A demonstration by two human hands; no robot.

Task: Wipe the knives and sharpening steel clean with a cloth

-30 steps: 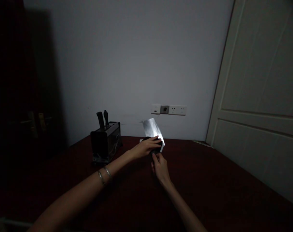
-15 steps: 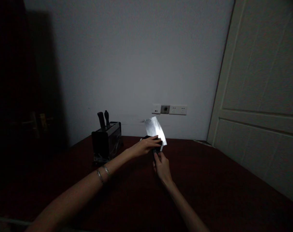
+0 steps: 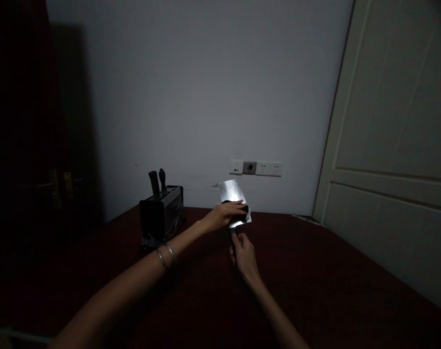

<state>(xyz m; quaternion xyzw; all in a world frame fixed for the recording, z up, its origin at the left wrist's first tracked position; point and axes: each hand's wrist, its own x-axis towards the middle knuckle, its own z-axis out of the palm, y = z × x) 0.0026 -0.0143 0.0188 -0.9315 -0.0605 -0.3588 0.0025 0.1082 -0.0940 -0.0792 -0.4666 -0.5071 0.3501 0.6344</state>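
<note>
A cleaver [image 3: 229, 189] with a broad, shiny blade is held up over the table, its blade pointing away from me. My right hand [image 3: 245, 254] is closed around its dark handle. Across the middle of the blade lies my left hand [image 3: 225, 214], its fingers curled over a black pad-like piece [image 3: 244, 213] pressed on the metal. What exactly that black piece is cannot be made out in the dim light. Part of the blade is hidden beneath it and the fingers.
A black knife block [image 3: 152, 220] with two dark-handled utensils [image 3: 154, 182] stands to the left on the dark red table [image 3: 300, 271]. Wall sockets [image 3: 269, 168] are behind the cleaver. A pale panelled door [image 3: 383, 145] rises on the right.
My left hand and the black piece have moved up the blade, away from the handle end, baring bright metal near the handle. My right hand keeps its grip in nearly the same place.
</note>
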